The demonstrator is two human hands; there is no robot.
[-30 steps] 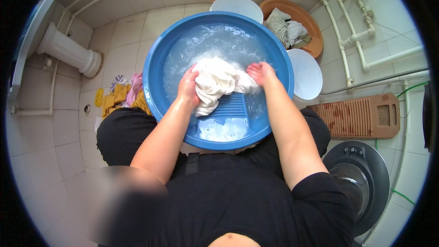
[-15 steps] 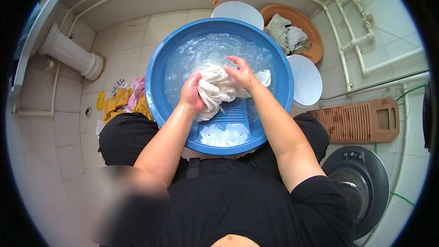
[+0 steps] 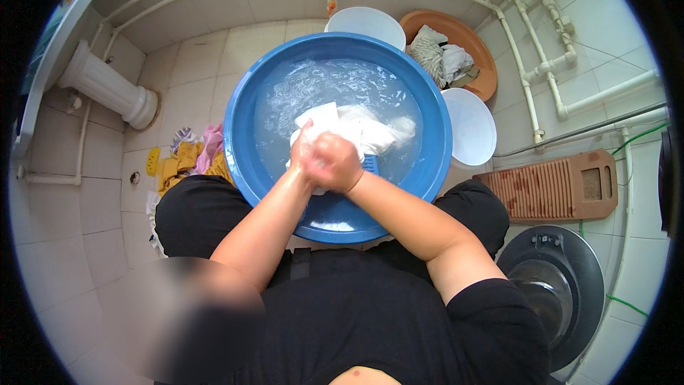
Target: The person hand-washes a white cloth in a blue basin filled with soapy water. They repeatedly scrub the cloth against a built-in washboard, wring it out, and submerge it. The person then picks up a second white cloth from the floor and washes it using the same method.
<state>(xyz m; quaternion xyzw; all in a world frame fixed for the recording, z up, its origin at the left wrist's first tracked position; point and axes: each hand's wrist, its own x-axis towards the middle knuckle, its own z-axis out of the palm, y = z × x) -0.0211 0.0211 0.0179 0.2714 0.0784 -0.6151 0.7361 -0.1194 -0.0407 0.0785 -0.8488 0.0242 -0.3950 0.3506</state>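
Note:
A wet white cloth (image 3: 363,130) lies bunched over the soapy water in a large blue basin (image 3: 234,125) between my knees. My left hand (image 3: 301,151) grips its near left part. Pressed against that hand is my right hand (image 3: 335,162), closed like a fist on the cloth and slightly blurred. Folds of the cloth spread to the right and stick up beyond both hands. Part of the basin's ribbed blue washboard (image 3: 370,164) shows beside my right hand; the hands and cloth hide the rest.
Two white buckets (image 3: 367,25) and an orange-brown basin (image 3: 484,75) of laundry stand beyond the blue one. Coloured clothes (image 3: 182,165) lie to the left. At right are a brown washboard (image 3: 545,187) and a dark round basin (image 3: 556,299). White pipes (image 3: 531,93) line the walls.
My right hand, apart and open before, has come left and down and closed against my left hand. The cloth has shifted and spread to the right, covering much of the built-in washboard.

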